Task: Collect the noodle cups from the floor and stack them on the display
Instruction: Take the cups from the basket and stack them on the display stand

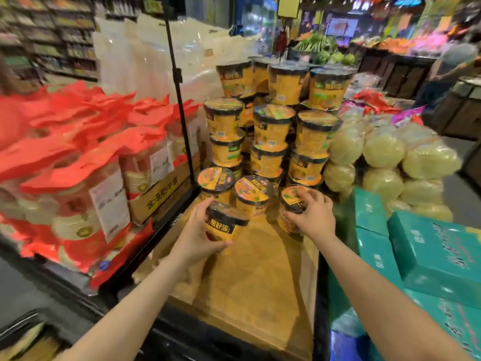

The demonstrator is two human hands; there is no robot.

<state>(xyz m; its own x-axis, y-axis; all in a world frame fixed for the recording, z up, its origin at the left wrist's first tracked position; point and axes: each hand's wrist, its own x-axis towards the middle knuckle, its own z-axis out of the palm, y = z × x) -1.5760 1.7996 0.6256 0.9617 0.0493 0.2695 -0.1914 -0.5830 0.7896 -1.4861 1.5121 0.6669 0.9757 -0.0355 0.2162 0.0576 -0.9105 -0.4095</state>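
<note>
Yellow noodle cups with black rims stand stacked in a tall pile (273, 121) at the back of a cardboard-covered display (260, 282). In front of the pile a row of single cups sits on the cardboard, among them one at the left (216, 182) and one in the middle (251, 194). My left hand (197, 235) grips a tilted cup (226, 225) by its side, just above the cardboard. My right hand (312, 214) grips the lid and rim of the cup at the right end of the row (292, 199).
Red-topped noodle packs (78, 152) and a cardboard box (158, 194) fill the left side behind a black pole (179, 100). Bagged pale noodle cakes (385, 162) and teal boxes (429, 251) stand on the right. A person (453, 69) stands far right by the produce.
</note>
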